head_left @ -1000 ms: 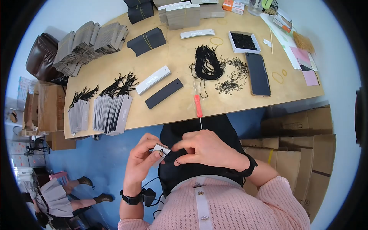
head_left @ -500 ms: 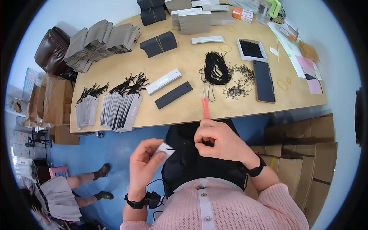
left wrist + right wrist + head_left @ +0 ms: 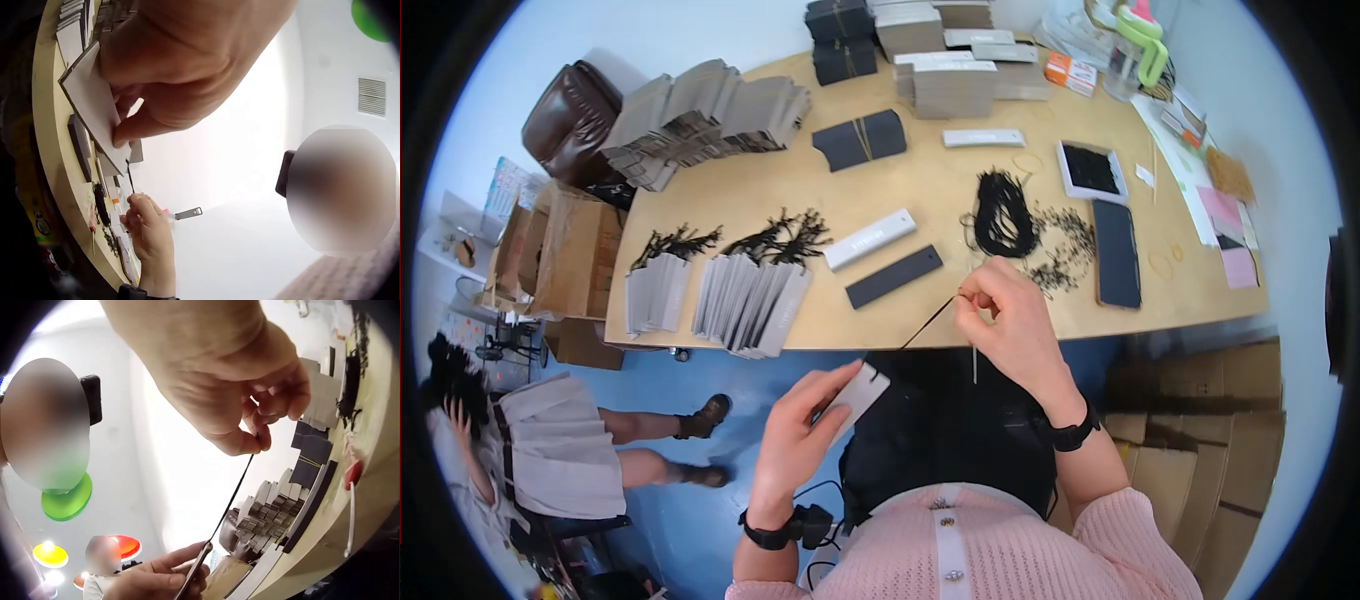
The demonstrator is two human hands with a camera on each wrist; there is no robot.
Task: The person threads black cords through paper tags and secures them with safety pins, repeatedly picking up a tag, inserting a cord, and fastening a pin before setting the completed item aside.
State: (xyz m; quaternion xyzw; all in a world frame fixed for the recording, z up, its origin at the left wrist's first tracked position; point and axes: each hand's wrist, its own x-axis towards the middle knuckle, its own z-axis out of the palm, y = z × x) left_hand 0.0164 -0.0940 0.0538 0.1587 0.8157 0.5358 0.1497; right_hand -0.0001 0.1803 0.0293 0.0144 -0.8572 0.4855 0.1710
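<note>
My left hand point(image 3: 795, 435) pinches a pale grey card tag point(image 3: 862, 395) between thumb and fingers, in front of the table edge. A black cord point(image 3: 130, 177) runs from the tag's end to my right hand point(image 3: 1015, 330). In the right wrist view that cord point(image 3: 232, 500) stretches straight, its upper end pinched between right thumb and fingertips. The right hand is higher and to the right, over the table's front edge. Beneath it lies a tool with a red handle point(image 3: 354, 475) and thin shaft point(image 3: 975, 365); in the head view the hand hides its handle.
Corded tags point(image 3: 750, 305) lie in rows at the table's left. A white strip point(image 3: 870, 238) and a dark strip point(image 3: 895, 277) lie mid-table. Right of them are a black cord bundle point(image 3: 1003, 215), small pins point(image 3: 1065, 245) and a phone point(image 3: 1116, 255). Card stacks point(image 3: 710, 115) stand behind.
My right hand has moved up and away from the tag, drawing the black cord out straight. The left hand keeps its hold on the tag. The head view has shifted.
</note>
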